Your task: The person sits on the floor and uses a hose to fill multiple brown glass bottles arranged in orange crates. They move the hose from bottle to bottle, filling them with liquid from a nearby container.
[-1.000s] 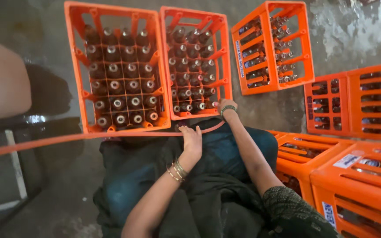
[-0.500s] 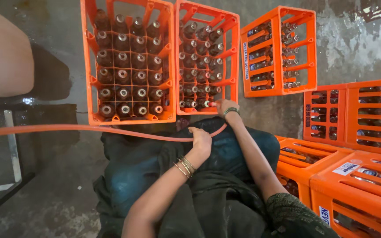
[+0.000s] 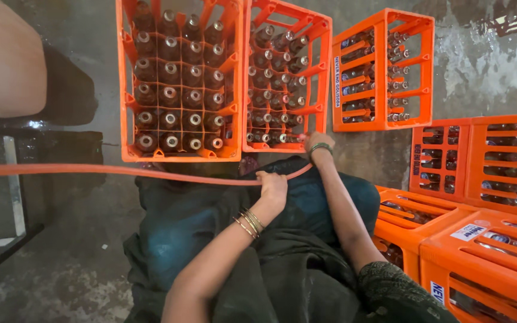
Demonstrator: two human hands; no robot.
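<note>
— Head view first: what do the hands hold?

— The left hand [image 3: 272, 186], bangles at its wrist, is closed around a long thin orange rubber hose [image 3: 121, 170] that runs from the left edge of the frame across the lap to the middle. The right hand [image 3: 314, 142], with a green band at the wrist, reaches to the lower edge of the second orange plastic crate [image 3: 321, 60]; the hose curves up to it, but whether its fingers grip the hose cannot be told.

— Where are the crates?

— Two stand side by side at the top centre, the left orange plastic crate [image 3: 125, 119] and its neighbour, both filled with dark glass bottles [image 3: 169, 96], necks up. A third crate lying on its side [image 3: 384, 27] sits at upper right, and stacked orange crates [image 3: 480, 239] fill the right edge and lower right. The concrete floor [image 3: 79, 263] is wet.
</note>
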